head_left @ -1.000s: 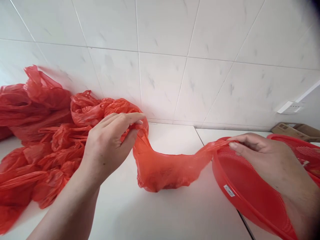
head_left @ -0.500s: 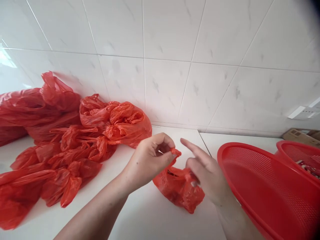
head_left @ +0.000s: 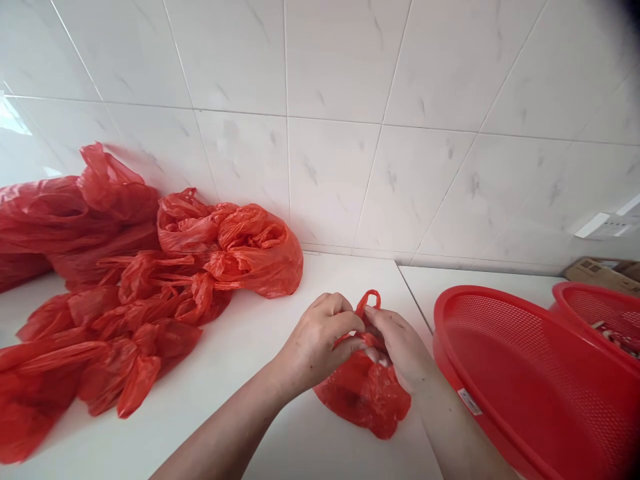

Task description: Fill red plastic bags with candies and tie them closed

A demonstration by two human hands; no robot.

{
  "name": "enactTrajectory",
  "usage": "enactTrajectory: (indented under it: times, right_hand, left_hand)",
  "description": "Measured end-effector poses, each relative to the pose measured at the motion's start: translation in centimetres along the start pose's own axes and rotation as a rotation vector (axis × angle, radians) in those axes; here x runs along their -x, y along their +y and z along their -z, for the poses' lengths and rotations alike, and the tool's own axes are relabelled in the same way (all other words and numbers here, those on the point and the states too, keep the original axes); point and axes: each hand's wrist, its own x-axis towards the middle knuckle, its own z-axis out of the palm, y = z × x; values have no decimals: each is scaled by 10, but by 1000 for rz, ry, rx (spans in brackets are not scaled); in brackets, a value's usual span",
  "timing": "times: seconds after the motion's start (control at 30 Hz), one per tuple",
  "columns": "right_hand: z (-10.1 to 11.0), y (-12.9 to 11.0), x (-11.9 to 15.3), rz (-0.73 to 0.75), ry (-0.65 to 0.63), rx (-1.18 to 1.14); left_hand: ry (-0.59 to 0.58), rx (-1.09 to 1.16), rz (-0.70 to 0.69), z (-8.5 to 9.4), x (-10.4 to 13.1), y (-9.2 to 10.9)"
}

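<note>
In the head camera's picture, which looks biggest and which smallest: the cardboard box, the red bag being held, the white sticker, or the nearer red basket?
1. Nearer red basket, cut off by the picture's edge
2. Red bag, in the left hand and right hand
3. Cardboard box, partly hidden
4. White sticker

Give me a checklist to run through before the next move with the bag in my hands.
1. Left hand on the red bag: ok, its fingers are at the gathered top.
2. Right hand on the bag: ok, thumb by the upright loop, fingers at the gathered top.
3. Bag apart from the nearer red basket: ok, the right forearm lies between them.
4. Top fully in view: not ok, the fingers cover part of it.
5. Knot tied: cannot tell, the fingers hide that spot.
6. Contents identified: cannot tell, only a dark patch shows through the film.
</note>
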Motion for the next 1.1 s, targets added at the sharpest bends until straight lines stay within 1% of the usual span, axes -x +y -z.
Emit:
enactTrajectory:
  times: [0.07,0.1,0.17,0.23,0.3,0.37,0.4,0.47,0.57,0.63,0.7,0.73,0.8,0.93,0.97,1.0,1.03,1.1]
  right_hand:
    - [4,3,-1,-19,-51,6]
    - [6,5,-2,-17,-75,14]
    - [13,10,-2,16,-126,19]
    - [19,15,-3,78,-164,16]
    - [23,20,-2,139,-180,8]
    - [24,24,-1,169,-171,25]
    - [24,24,-1,167,-156,52]
    - [21,25,-1,150,-94,143]
    - [16,27,-4,167,102,339]
    - [15,28,-8,179,227,460]
    - [15,29,-10,141,274,504]
    - [16,29,-11,113,273,480]
    - [17,27,-9,71,221,347]
    - [22,23,-5,26,-11,-44]
    - [25,24,-6,32,-16,-89]
    - [28,27,-9,46,32,-77]
    - [32,32,-14,67,122,-20]
    - [41,45,-25,94,344,141]
  left_hand:
    - [24,99,82,-3,1,-1]
    - [56,171,139,-5,1,-2]
    - [141,323,277,-6,1,-5]
    - [178,466,400,-6,1,-11]
    - [142,591,479,-7,2,-17]
    - [87,647,531,-8,3,-23]
    - [74,636,549,-9,3,-24]
    - [87,562,571,-11,5,-24]
    - [112,433,557,-12,6,-19]
    - [97,353,537,-11,7,-13]
    - [54,266,502,-11,9,-10]
    - [34,215,477,-11,9,-9]
    - [9,106,412,-10,11,-10]
    - [26,-38,224,-7,18,-16]
    - [36,-52,184,-5,21,-16]
    - [38,-60,158,-1,26,-15]
    - [23,-57,150,3,32,-14]
    - [-71,-15,173,13,48,-10]
